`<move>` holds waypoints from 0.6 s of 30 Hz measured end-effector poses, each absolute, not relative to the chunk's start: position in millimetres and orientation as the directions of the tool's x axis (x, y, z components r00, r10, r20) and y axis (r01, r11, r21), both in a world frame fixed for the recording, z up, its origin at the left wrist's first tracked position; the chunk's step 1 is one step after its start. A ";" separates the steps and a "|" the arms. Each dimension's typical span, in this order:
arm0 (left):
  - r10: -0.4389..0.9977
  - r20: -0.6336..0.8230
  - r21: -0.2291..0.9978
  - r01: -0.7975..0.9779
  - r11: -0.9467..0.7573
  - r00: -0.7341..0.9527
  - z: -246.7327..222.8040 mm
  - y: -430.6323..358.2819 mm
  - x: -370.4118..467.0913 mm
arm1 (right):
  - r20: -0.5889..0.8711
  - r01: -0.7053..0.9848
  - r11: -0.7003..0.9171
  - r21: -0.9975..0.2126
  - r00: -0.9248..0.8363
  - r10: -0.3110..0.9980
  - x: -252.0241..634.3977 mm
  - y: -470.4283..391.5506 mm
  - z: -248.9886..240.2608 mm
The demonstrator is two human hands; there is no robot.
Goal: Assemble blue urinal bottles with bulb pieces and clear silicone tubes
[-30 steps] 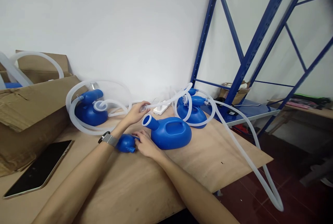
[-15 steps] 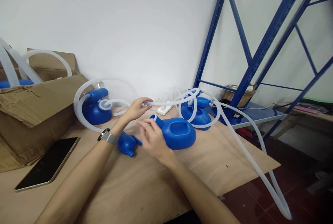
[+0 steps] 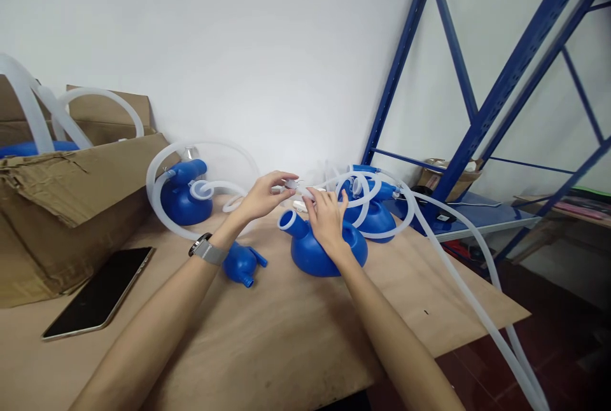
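In the head view my left hand (image 3: 267, 195), with a watch on its wrist, pinches a small whitish fitting (image 3: 291, 184) at the end of a translucent hose. My right hand (image 3: 327, 212) closes around the translucent hose (image 3: 309, 193) just right of that fitting. The hose runs back to the right. Below my right hand lies a blue plastic bottle (image 3: 310, 255), its open neck pointing up and left. A blue funnel-shaped piece (image 3: 240, 263) with a short spout rests on the table under my left wrist.
A cardboard box (image 3: 95, 207) with hoses stands left, a phone (image 3: 98, 293) before it. Blue bottles with coiled hoses stand at back left (image 3: 184, 201) and right (image 3: 375, 217). A blue metal rack (image 3: 496, 99) rises at right; loose hose hangs over the table edge.
My right hand has moved up and right from the bottle's neck and closed on the hose. My left hand has shifted right and still holds the fitting. The view has turned slightly left.
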State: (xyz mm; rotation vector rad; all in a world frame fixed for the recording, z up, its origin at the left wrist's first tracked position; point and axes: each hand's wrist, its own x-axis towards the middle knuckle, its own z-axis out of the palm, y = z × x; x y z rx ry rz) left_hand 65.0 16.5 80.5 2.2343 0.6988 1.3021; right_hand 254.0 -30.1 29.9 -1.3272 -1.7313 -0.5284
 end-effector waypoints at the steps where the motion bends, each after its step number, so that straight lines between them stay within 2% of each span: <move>1: 0.618 0.671 0.609 0.170 -0.774 0.409 80.2 15.6 67.5 | 0.841 0.921 0.332 -0.203 -0.010 0.541 254.6 -30.3 26.7; 6: 0.628 0.697 0.635 0.109 -0.765 0.346 80.6 13.5 71.5 | 0.847 0.877 0.360 -0.318 0.091 0.524 258.6 -31.6 22.0; 9: 0.649 0.639 0.647 0.167 -0.744 0.413 81.7 11.3 66.4 | 0.834 0.840 0.358 -0.407 0.181 0.522 261.9 -32.2 22.8; 12: 0.615 0.581 0.544 0.307 -0.781 0.533 79.0 11.2 61.6 | 0.819 0.805 0.357 -0.473 0.253 0.514 265.1 -32.7 22.7; 14: 0.596 0.528 0.474 0.373 -0.798 0.604 75.3 13.7 60.9 | 0.823 0.798 0.371 -0.475 0.255 0.507 266.6 -32.7 22.1; 18: 0.533 0.495 0.398 0.367 -0.841 0.686 72.4 20.4 61.1 | 0.839 0.806 0.390 -0.445 0.222 0.497 267.1 -32.7 21.2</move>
